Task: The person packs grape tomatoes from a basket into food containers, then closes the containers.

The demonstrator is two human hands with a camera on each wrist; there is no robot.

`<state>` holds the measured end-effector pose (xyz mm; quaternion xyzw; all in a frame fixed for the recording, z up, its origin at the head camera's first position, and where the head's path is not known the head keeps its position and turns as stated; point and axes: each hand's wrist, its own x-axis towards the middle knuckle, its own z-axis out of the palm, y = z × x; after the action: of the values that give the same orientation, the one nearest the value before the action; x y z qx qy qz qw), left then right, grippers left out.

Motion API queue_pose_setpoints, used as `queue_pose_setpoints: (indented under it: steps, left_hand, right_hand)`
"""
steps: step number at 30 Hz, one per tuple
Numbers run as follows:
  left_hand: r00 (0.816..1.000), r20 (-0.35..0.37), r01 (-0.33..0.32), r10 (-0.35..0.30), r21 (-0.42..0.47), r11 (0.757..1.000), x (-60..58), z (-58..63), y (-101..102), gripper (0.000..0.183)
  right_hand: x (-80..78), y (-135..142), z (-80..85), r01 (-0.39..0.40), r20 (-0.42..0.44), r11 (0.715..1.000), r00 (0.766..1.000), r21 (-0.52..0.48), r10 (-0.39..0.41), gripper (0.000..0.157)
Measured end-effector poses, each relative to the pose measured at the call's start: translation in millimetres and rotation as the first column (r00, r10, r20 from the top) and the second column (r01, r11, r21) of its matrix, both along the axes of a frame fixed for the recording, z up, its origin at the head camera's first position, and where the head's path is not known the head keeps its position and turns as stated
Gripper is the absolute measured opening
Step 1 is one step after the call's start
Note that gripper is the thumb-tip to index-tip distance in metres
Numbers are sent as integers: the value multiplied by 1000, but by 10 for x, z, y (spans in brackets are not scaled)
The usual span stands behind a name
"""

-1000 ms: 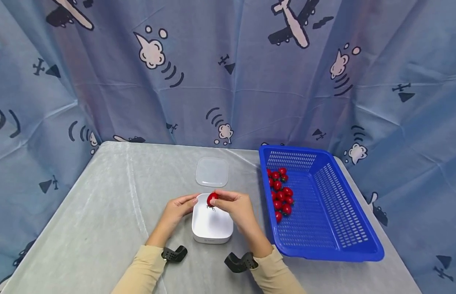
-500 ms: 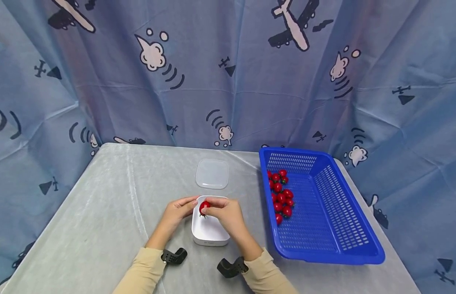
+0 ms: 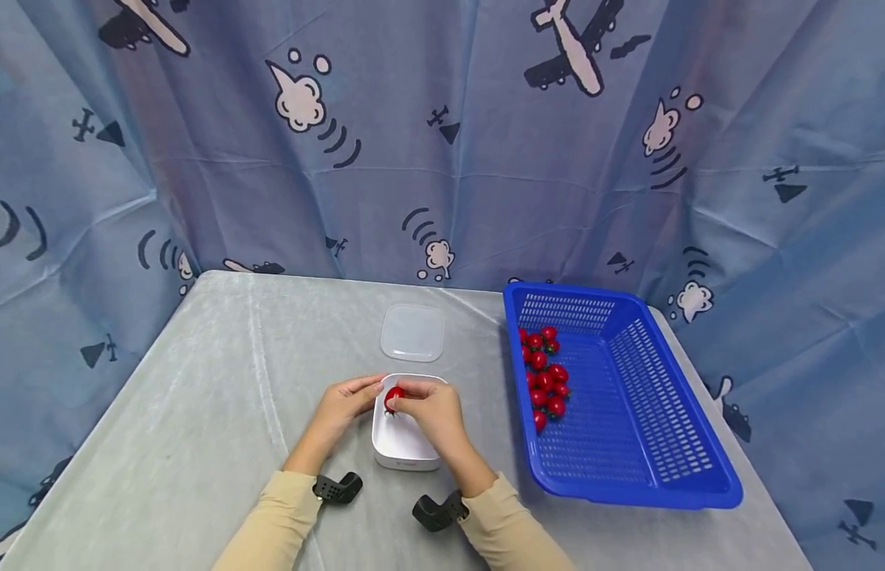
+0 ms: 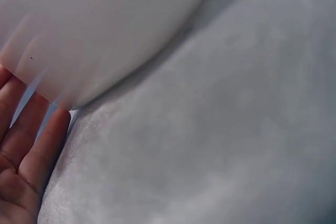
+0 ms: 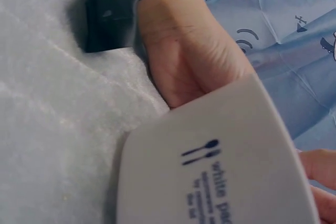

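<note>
A white, open-topped food container (image 3: 407, 462) with rounded corners stands on the table. My left hand (image 3: 342, 406) lies against its left side, thumb near the rim. In the left wrist view, several straight fingers (image 4: 48, 148) touch the pale container wall (image 4: 110, 19). My right hand (image 3: 435, 414) pinches a red cherry tomato (image 3: 393, 398) between thumb and fingers, inside the container at its back left. A green stem shows at the tomato's near end. The right wrist view shows the container's printed wall (image 5: 226, 140) close up, with the left wrist (image 5: 184, 40) beyond it.
A blue perforated basket (image 3: 628, 497) stands on the right, with several cherry tomatoes (image 3: 544, 381) along its left side. Behind the container lies a translucent lid (image 3: 412, 333). A pale cloth (image 3: 164, 420) covers the table, and a patterned blue curtain (image 3: 385, 159) hangs behind.
My right hand has carried the cherry tomato leftward over the container, then down toward its back left part. My left hand has stayed at the container's side.
</note>
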<state>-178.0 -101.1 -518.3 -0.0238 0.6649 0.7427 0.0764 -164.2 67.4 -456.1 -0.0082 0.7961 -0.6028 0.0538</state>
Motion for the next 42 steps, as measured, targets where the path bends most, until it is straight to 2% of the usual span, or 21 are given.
queue_pose_setpoints:
  steps: [7, 14, 21, 33, 42]
  left_hand:
    - [1000, -11, 9, -9, -3, 1000, -11, 9, -18, 41]
    - [1000, 16, 6, -6, -8, 1000, 8, -21, -5, 39]
    - [1000, 3, 19, -19, 15, 1000, -6, -26, -12, 40]
    - [1000, 4, 5, -5, -24, 1000, 26, -26, -26, 40]
    - [1000, 9, 8, -8, -12, 1000, -5, -27, -30, 40]
  right_hand:
    - [-6, -63, -63, 5, -24, 999, 1000, 33, -4, 29]
    - [-2, -78, -114, -20, -24, 1000, 1000, 6, 20, 24]
    - [-17, -78, -99, -14, -46, 1000, 999, 12, 14, 23]
    - [-27, -112, -145, -29, 29, 999, 999, 18, 29, 26]
    - [-71, -113, -148, -44, 25, 993, 999, 107, 42, 27]
